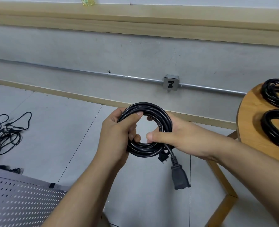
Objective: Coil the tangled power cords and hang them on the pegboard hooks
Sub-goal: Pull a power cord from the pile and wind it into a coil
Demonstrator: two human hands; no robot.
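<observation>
The coiled cord [143, 150] is held above the floor, clasped round its left side by the left grip [117, 133] and its right by the right grip [181, 136]; it is judged that the turns should be clamped tight and the dangling connector [179, 177] secured before hanging.

Two bare forearms [80, 190] [243, 161], hands [117, 136] [181, 136] with short nails.

Black coiled cord [145, 128]; black tangled cords [4, 131] left of it; grey pegboard [21, 200] dotted with holes; tan wooden desk [251, 122].
</observation>
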